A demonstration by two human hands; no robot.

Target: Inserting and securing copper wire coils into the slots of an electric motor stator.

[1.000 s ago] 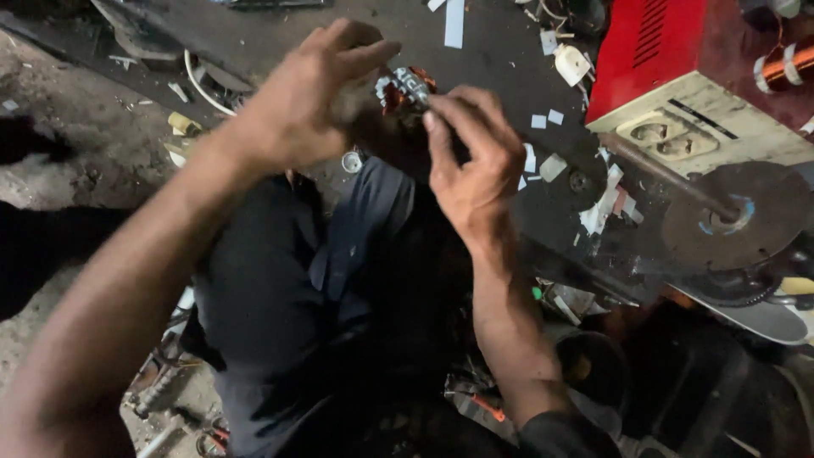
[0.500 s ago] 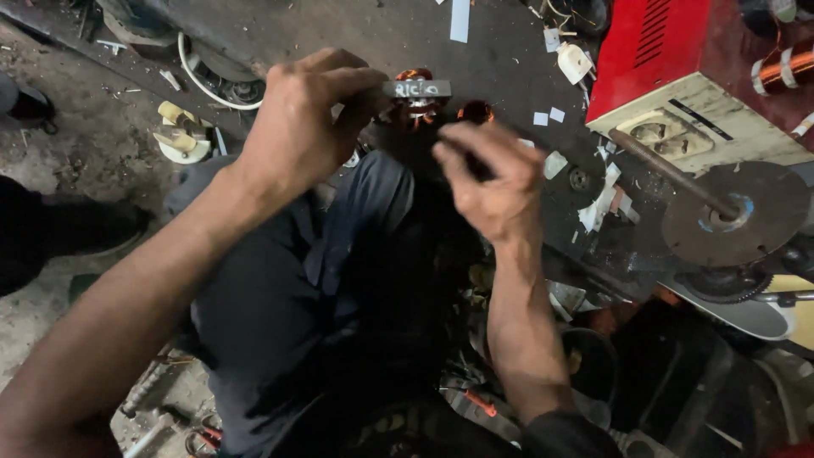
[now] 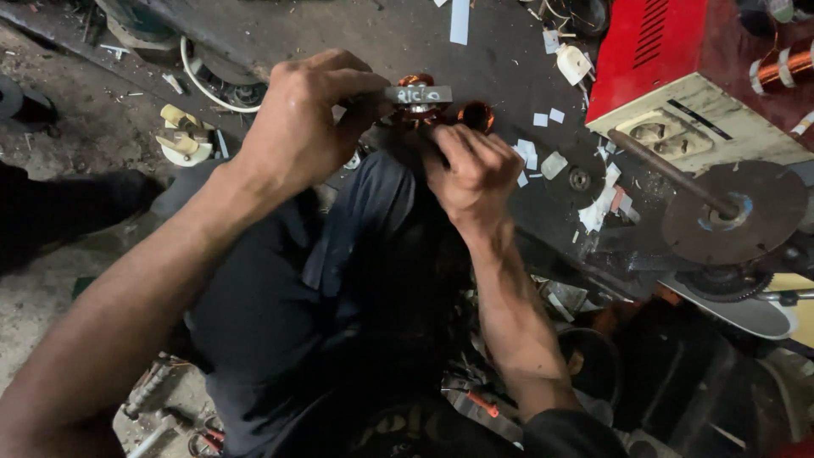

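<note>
- Dark trousers (image 3: 280, 280) cover the person's raised knee, nearest the camera, under both forearms.
- Right hand (image 3: 471, 174) pinches the lower edge of a small motor part, fingers curled tight.
- Left hand (image 3: 301, 127) grips the same part from the other side, thumb and forefinger closed on it.
- Copper-wound motor part (image 3: 424, 97), with a grey metal block on top, sits between both hands, above the knee.
- White paper scraps (image 3: 530, 153) lie on the dark floor beside it.
- Red and cream machine box (image 3: 678, 76) stands farther right, a rusty disc (image 3: 733, 212) next to it.
</note>
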